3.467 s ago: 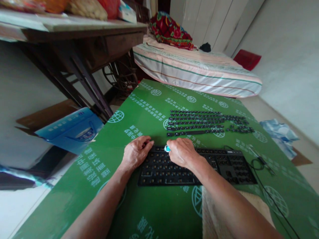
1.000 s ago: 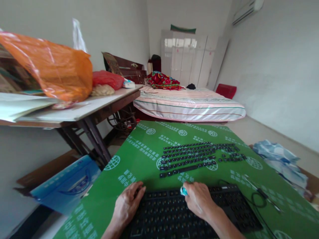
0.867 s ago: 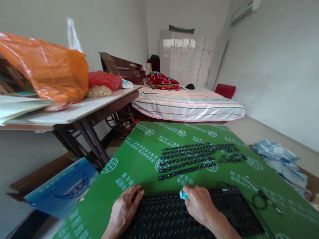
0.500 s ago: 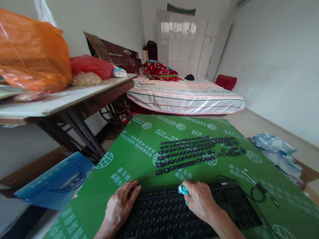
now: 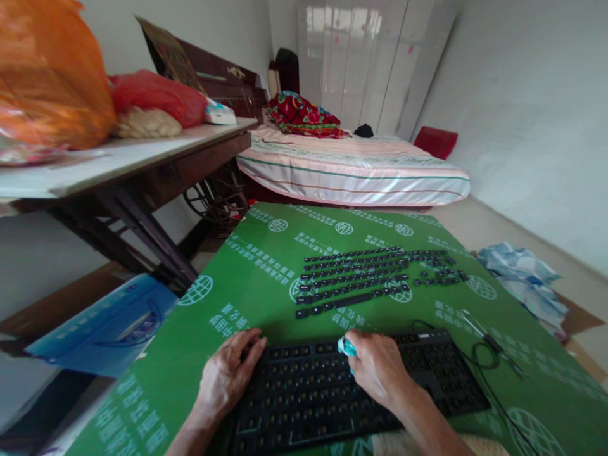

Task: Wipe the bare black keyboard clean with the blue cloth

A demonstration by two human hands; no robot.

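My right fingers [image 5: 360,342] pinch a teal-and-white piece [image 5: 347,346], the black keyboard [image 5: 304,394] beneath them. My left fingers [image 5: 253,334] curl at its upper left corner; I can't tell if they grip it. Beyond both, loose keycaps [image 5: 354,301] line the worktop [image 5: 263,269].

Pale wall [image 5: 536,114] right, light floor [image 5: 479,221] below. Striped bed [image 5: 356,168] beyond; glossy wardrobe [image 5: 361,69] behind, bright reflections [image 5: 342,20] up top. Dark-legged side table [image 5: 190,163] left.
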